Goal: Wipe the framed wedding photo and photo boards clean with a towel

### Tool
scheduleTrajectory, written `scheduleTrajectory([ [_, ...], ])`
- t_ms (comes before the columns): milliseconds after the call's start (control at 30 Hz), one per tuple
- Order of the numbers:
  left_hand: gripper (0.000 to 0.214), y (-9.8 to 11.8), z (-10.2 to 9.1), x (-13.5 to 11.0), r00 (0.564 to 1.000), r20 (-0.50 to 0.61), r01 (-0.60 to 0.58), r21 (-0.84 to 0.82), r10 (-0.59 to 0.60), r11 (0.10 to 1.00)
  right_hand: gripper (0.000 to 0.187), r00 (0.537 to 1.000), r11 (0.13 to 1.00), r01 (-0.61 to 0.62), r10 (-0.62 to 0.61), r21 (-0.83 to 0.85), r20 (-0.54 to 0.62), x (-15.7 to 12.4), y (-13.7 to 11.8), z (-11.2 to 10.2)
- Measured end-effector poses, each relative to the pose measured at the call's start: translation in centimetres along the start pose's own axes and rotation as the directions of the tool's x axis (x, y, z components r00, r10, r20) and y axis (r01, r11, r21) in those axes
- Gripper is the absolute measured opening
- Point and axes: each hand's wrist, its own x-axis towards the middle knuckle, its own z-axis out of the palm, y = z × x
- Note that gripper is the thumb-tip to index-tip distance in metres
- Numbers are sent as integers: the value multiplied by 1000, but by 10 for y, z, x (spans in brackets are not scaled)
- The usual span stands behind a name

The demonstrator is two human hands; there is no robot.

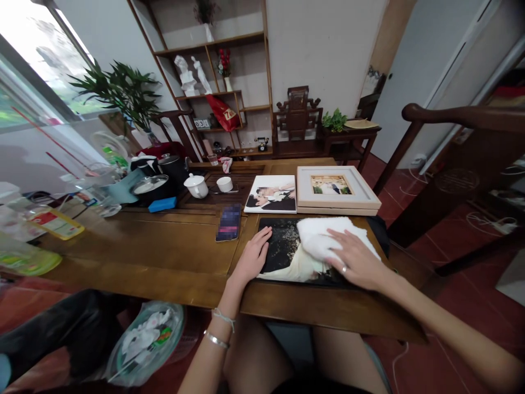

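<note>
A dark photo panel (283, 246), showing a pale dress, lies flat on the wooden table near its front edge. On the panel's left edge rests my left hand (253, 254), its fingers stretched out and holding nothing. My right hand (355, 257) presses down on a folded white towel (320, 232), fingers bent over it. That towel covers the upper right part of the panel and hides what is beneath. Behind the panel sit a white-edged photo print (271, 194) and a light wooden picture frame (361, 191), which is stacked on another frame.
A phone (228, 222) lies left of the panel. Farther left are a lidded white cup (196, 186), a blue block (162, 204), a dark kettle (172, 169) and bottles (57, 220). A lined bin (180, 328) stands below the table; a wooden chair (426, 115) is at right.
</note>
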Motion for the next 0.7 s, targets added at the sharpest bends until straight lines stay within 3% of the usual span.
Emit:
scheduleTrajectory([
  [100, 39, 1, -1, 0, 1000, -15, -17, -12, 16, 1000, 44, 998, 998, -51, 50, -44, -33, 23, 35, 2],
  [167, 38, 1, -1, -1, 1000, -21, -19, -15, 19, 1000, 46, 997, 995, -70, 68, -66, -43, 31, 42, 4],
  [267, 38, 2, -1, -1, 1000, -23, -11, -15, 11, 1000, 44, 998, 996, -60, 58, -72, -31, 29, 23, 3],
  [500, 39, 2, 0, -1, 1000, -1, 11, 5, -11, 1000, 29, 980, 980, 176, -183, 92, 74, -23, -71, -3],
  [600, 39, 2, 0, -1, 1000, 2, 10, 7, -10, 1000, 29, 976, 975, 194, -203, 112, 77, -22, -73, -5],
  [700, 39, 1, 0, -1, 1000, -4, 4, 1, -4, 1000, 31, 989, 988, 139, -142, 70, 41, 2, -47, -4],
])
